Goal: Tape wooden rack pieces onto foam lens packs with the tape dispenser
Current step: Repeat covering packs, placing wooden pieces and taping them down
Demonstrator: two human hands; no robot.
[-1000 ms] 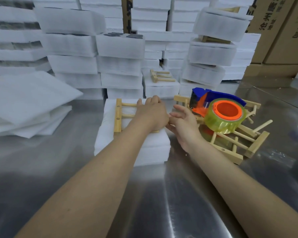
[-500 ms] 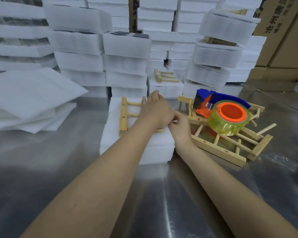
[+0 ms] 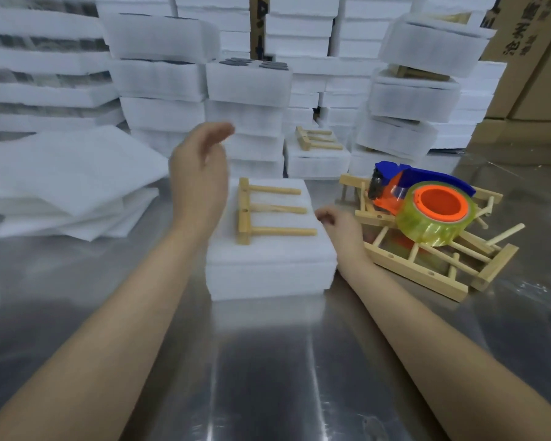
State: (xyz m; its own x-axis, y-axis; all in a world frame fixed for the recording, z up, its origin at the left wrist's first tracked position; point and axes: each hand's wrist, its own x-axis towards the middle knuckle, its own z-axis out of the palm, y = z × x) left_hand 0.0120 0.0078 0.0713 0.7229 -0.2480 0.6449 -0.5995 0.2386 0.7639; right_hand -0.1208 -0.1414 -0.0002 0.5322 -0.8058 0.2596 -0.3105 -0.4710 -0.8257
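Rack piece [image 3: 274, 209] lies flat on top of foam pack [image 3: 268, 268], mid-surface [image 3: 268, 377], dead ahead of the person. Its rail runs near-to-far along the pack's left part; 3 pegs point right. A glossy streak over the mid peg may be tape, can't confirm.

Left hand [image 3: 201, 176] hovers above & left of the rail, fingers straight-ish & relaxed, touching nothing; it's blurred. Right hand [image 3: 339, 230] sits low at the pack's right edge, just past the peg tips, fingers curled in. Whether it pinches anything can't be told from this angle.

Tape dispenser [image 3: 427, 205] rests on a heap of loose rack pieces [image 3: 420, 268] right of the pack, w/ its blue handle pointing right & its toothed end toward the pack. Key relation: the dispenser is just beyond the right hand, well apart from the left, so the right is prob. the one to fetch it. A strip would likely need to run across the pegs, i.e. near-to-far, parallel w/ the rail. The left is placed to pin the rail meanwhile.

Stacked foam packs [image 3: 245, 90] fill the back.
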